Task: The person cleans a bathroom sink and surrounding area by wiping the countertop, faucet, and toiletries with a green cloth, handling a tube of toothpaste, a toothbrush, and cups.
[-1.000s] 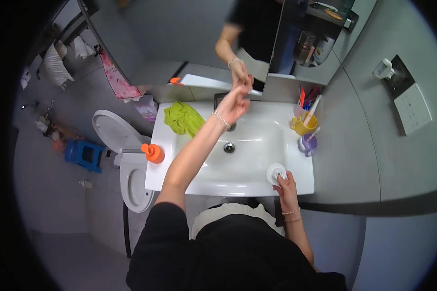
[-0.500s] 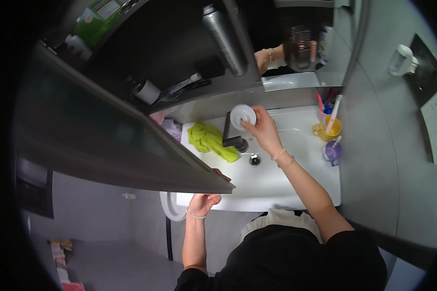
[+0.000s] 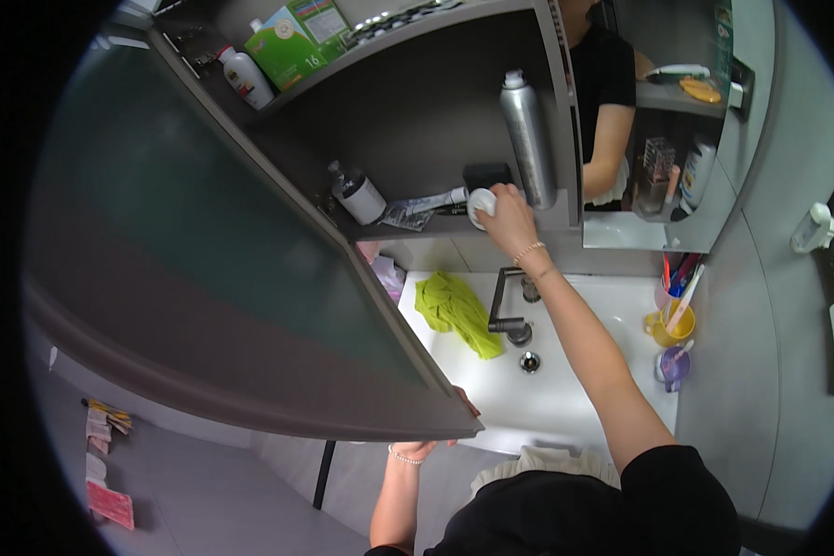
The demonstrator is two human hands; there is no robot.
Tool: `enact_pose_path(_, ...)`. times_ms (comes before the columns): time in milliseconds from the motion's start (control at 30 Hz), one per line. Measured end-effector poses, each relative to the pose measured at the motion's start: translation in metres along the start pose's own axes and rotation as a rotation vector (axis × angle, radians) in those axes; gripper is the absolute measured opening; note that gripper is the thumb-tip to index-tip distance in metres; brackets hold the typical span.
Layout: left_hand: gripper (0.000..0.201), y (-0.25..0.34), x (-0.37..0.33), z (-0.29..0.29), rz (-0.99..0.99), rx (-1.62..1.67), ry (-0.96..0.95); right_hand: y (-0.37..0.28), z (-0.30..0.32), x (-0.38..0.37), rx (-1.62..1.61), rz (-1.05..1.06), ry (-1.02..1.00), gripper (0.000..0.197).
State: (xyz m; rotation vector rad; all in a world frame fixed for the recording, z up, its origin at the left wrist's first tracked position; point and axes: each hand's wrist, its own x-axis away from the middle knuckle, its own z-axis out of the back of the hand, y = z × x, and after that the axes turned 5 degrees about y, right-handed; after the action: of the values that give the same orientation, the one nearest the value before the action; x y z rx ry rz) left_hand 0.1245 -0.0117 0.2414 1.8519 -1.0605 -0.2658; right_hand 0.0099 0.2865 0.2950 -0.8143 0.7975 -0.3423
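Note:
My right hand [image 3: 507,221] reaches into the mirror cabinet and grips a small round white lid-like object [image 3: 481,208] at its edge. It is at the front of the lower shelf [image 3: 417,225], just left of a tall silver spray can [image 3: 530,144] and in front of a small black box [image 3: 487,175]. My left hand [image 3: 426,449] is closed on the lower corner of the cabinet door [image 3: 278,306], which stands swung out; part of this hand is hidden behind the door.
On the shelf are a clear bottle with a white label [image 3: 357,196] and a white tube [image 3: 440,199]. A green box [image 3: 301,42] stands above. Below, the white sink [image 3: 565,389] has a dark faucet [image 3: 507,324], a lime-green cloth [image 3: 459,310] and a yellow cup [image 3: 674,329].
My right hand has moved from above the faucet up to the cabinet shelf with the round white object. My left hand keeps hold of the door. The view has tilted up toward the cabinet.

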Motion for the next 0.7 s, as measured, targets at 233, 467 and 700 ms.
enact_pose_path(233, 0.037, 0.004, -0.004, -0.011, -0.063, -0.065, -0.108, 0.012, 0.013, 0.008, 0.104, 0.033, 0.112, 0.035)
enact_pose_path(467, 0.029, 0.002, 0.002, -0.009, -0.026, -0.079, -0.117, 0.016, 0.007, 0.021, 0.266, 0.147, 0.207, 0.036)
enact_pose_path(700, 0.028, 0.0, 0.001, -0.003, 0.012, -0.03, -0.105, 0.006, 0.016, 0.024, 0.39, 0.138, 0.169, 0.046)
